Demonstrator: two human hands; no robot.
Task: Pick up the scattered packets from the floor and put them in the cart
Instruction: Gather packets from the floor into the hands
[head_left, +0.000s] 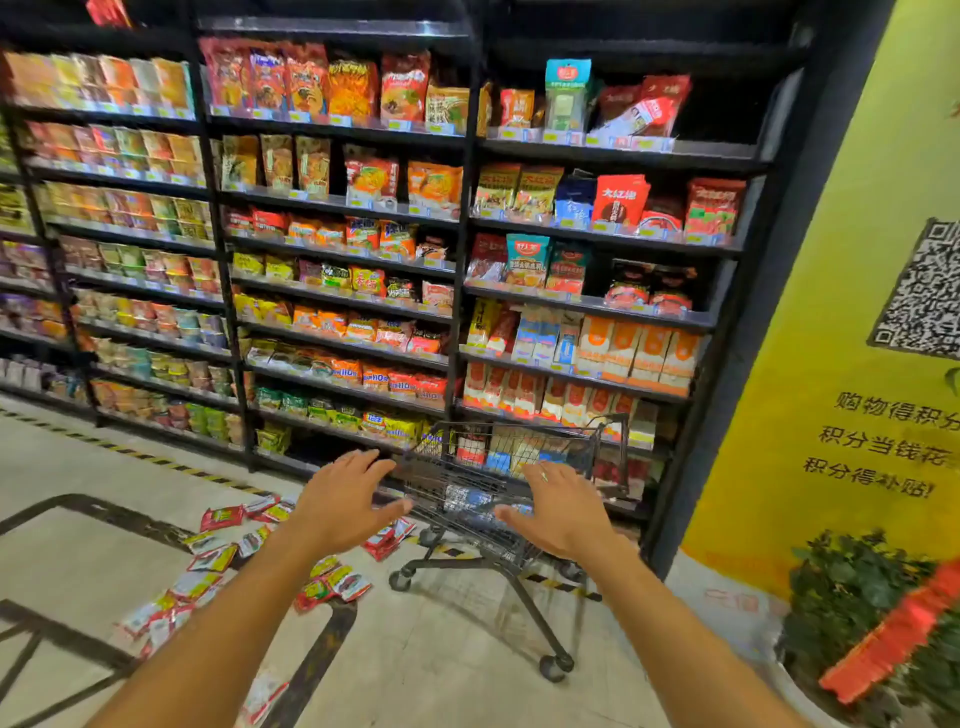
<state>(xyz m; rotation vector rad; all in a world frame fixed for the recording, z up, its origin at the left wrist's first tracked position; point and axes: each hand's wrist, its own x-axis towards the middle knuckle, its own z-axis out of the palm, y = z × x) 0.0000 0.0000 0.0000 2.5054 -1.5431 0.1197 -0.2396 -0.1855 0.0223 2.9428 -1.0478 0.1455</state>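
Reaches forward with left hand (345, 501) and right hand (558, 506), both spread wide, palms down, gripping nothing, in front of the small black wire shopping cart (434, 480) at centre right. Looks down on red-and-yellow foil packets (332, 584) scattered across the pale floor (441, 649), left of the cart, near stocked black shelves (466, 218).
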